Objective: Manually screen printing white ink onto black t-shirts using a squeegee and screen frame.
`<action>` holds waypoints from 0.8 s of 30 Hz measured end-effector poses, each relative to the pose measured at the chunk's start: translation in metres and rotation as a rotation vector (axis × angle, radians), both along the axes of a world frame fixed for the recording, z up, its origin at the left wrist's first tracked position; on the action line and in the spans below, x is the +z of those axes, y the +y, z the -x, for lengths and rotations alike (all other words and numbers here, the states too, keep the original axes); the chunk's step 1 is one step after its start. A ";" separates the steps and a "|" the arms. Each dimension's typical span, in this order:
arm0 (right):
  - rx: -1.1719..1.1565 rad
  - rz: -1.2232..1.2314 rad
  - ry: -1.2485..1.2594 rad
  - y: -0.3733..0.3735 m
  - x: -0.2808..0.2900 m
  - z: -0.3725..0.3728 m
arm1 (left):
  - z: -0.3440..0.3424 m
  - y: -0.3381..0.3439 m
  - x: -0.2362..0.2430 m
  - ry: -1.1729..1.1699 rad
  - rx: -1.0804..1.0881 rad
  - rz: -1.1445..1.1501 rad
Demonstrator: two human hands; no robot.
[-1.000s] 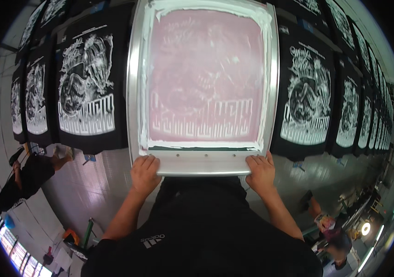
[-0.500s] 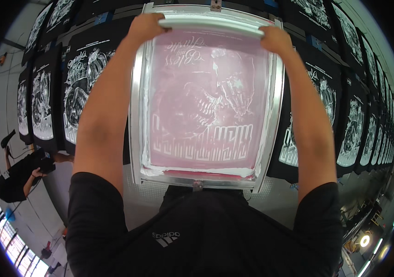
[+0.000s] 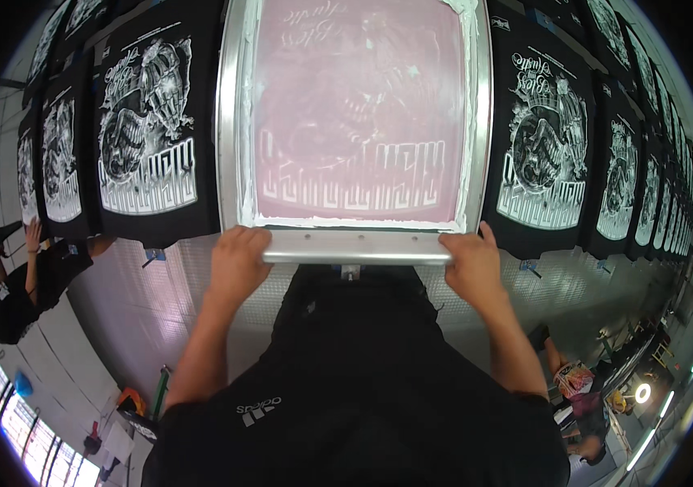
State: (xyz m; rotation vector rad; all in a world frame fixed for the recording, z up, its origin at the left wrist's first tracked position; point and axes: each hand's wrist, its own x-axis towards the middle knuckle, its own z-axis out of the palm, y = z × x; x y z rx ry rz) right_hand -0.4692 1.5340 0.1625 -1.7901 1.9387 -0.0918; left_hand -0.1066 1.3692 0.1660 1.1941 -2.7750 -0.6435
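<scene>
A metal squeegee (image 3: 360, 247) with small bolts along its bar lies level across the near end of a screen printing frame (image 3: 229, 122). My left hand (image 3: 239, 258) is closed around its left end. My right hand (image 3: 474, 264) grips the right end, thumb and fingers bent over the bar. Beyond the squeegee stretches the pinkish mesh (image 3: 355, 105), showing a reversed picture with lettering and a band of angular bars. White ink lines the mesh's edges, thickest along the right side. The squeegee hides the frame's near rail, and the far end lies outside the picture.
Black printed shirts flank the frame, one on the left (image 3: 148, 122) and one on the right (image 3: 543, 146), in long rows. A co-worker (image 3: 26, 284) stands at the far left by the shirts. Another person (image 3: 586, 406) is at the lower right.
Both hands have come from the frame's far end to its near end, bringing the squeegee with them. My arms are now bent, and the frame sits higher in view.
</scene>
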 end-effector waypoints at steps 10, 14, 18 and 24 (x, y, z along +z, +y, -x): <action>-0.042 0.121 0.103 0.034 -0.032 -0.025 | -0.017 0.040 -0.042 0.181 0.038 0.258; -0.067 0.222 0.119 -0.065 -0.045 0.020 | 0.022 -0.063 -0.062 0.105 0.054 0.283; -0.090 0.281 0.286 -0.203 -0.050 0.082 | 0.088 -0.214 -0.057 0.004 0.119 0.239; -0.056 0.264 0.355 -0.363 -0.042 0.172 | 0.180 -0.368 -0.035 -0.024 0.099 0.318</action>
